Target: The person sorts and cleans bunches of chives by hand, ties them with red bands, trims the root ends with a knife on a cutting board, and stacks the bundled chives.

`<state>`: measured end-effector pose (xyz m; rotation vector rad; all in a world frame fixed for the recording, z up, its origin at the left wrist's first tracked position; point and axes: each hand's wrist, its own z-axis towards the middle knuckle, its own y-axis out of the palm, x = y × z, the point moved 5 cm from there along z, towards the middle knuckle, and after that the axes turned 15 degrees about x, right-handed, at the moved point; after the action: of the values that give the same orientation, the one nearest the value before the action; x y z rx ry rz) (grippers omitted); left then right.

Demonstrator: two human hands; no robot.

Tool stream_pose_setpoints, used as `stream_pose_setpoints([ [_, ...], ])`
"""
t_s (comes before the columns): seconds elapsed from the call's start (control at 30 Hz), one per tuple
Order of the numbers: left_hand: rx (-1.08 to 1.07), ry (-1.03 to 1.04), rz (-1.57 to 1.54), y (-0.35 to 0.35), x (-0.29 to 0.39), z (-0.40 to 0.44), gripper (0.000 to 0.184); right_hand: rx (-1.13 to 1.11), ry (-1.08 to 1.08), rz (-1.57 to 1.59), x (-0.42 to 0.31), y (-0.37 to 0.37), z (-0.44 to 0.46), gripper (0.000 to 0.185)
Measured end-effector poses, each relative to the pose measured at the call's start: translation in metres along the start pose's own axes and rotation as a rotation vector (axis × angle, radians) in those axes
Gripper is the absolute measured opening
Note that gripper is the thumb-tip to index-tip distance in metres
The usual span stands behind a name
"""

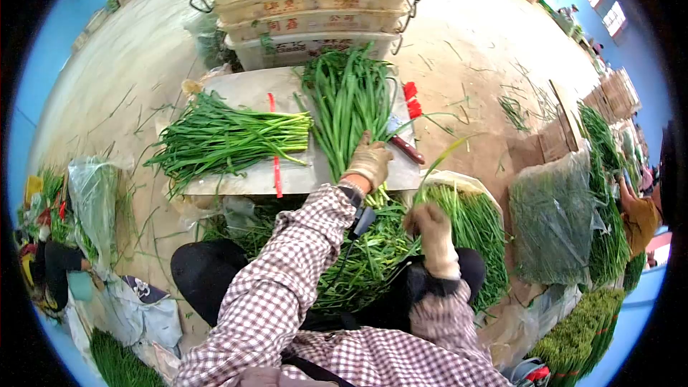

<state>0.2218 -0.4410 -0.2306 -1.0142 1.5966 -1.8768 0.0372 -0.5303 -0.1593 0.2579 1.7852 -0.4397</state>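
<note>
My left hand, in a pale work glove, is closed around the lower stalks of a bunch of garlic chives on the white board. Motion blurs my gloved right hand, low over the chives at the right; its fingers are smeared. Just above it a yellowish leaf sticks up, and I cannot tell whether the hand holds it. Another pile of chives lies sideways on the board, across a red strip. A knife with a dark red handle rests beside the left hand, its blade partly covered.
Stacked plastic crates stand behind the board. Red ties lie at its right edge. Loose green leaves fill the space between my knees. To the right are standing chives and a plastic-covered bundle. Other people sit at both sides.
</note>
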Motion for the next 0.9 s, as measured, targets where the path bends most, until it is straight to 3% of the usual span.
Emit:
stream_pose_setpoints([
  [0.03, 0.018, 0.028, -0.024, -0.003, 0.000, -0.001, 0.036, -0.203, 0.052, -0.164, 0.008, 0.001, -0.022, 0.018],
  [0.1, 0.119, 0.114, -0.098, -0.013, 0.002, -0.004, 0.033, -0.676, -0.153, -0.740, 0.019, 0.008, -0.060, 0.025],
  [0.2, 0.568, 0.252, -0.348, -0.081, -0.005, -0.050, 0.026, -0.373, -0.268, -1.082, -0.008, 0.012, -0.042, 0.031],
  [0.23, 0.626, 0.074, -0.566, -0.099, -0.020, -0.069, 0.025, -0.196, -0.237, -0.705, -0.015, 0.008, -0.022, 0.032],
  [0.27, 0.777, -0.186, -0.704, -0.087, -0.041, -0.089, 0.025, -0.063, -0.005, -0.325, -0.012, 0.010, 0.001, 0.045],
  [0.3, 0.886, -0.470, -0.688, -0.071, -0.061, -0.108, 0.025, 0.000, -0.110, -0.399, -0.025, 0.013, 0.031, 0.046],
  [0.33, 0.783, -0.645, -0.841, -0.049, -0.082, -0.117, 0.040, -0.032, -0.193, -0.527, -0.011, 0.012, 0.075, 0.047],
  [0.37, 0.824, -0.696, -1.225, -0.003, -0.102, -0.123, 0.058, 0.021, -0.220, -0.579, 0.005, 0.013, 0.110, 0.046],
  [0.4, 0.644, -0.820, -1.355, 0.041, -0.122, -0.120, 0.064, -0.088, -0.023, -0.450, 0.006, 0.024, 0.129, 0.054],
  [0.43, 0.529, -0.930, -1.447, 0.021, -0.111, -0.125, 0.067, -0.057, 0.188, -0.418, 0.006, 0.036, 0.137, 0.058],
  [0.47, 0.414, -1.047, -1.528, -0.002, -0.099, -0.131, 0.070, -0.094, 0.225, -0.429, 0.020, 0.046, 0.154, 0.059],
  [0.57, 0.024, -1.104, -1.926, 0.056, -0.113, -0.086, 0.068, -0.115, 0.321, -0.282, 0.042, 0.075, 0.181, 0.058],
  [0.63, -0.064, -1.132, -2.008, 0.025, -0.092, -0.064, 0.047, -0.378, 0.317, -0.129, 0.085, 0.096, 0.211, 0.055],
  [0.7, -0.220, -1.102, -1.736, 0.016, -0.094, -0.049, 0.052, -0.477, 0.435, -0.019, 0.072, 0.121, 0.191, 0.049],
  [0.77, -0.374, -1.110, -1.663, 0.043, -0.102, -0.037, 0.061, -0.525, 0.570, 0.081, 0.056, 0.135, 0.168, 0.041],
  [0.83, -0.324, -1.082, -1.732, 0.018, -0.085, -0.051, 0.062, -0.548, 0.291, -0.077, 0.036, 0.140, 0.154, 0.041],
  [0.87, -0.234, -1.049, -1.738, 0.020, -0.081, -0.054, 0.061, -0.478, 0.304, -0.118, 0.027, 0.134, 0.144, 0.041],
  [0.9, -0.220, -1.074, -1.783, 0.017, -0.075, -0.059, 0.056, -0.495, 0.429, 0.046, 0.023, 0.131, 0.128, 0.043],
])
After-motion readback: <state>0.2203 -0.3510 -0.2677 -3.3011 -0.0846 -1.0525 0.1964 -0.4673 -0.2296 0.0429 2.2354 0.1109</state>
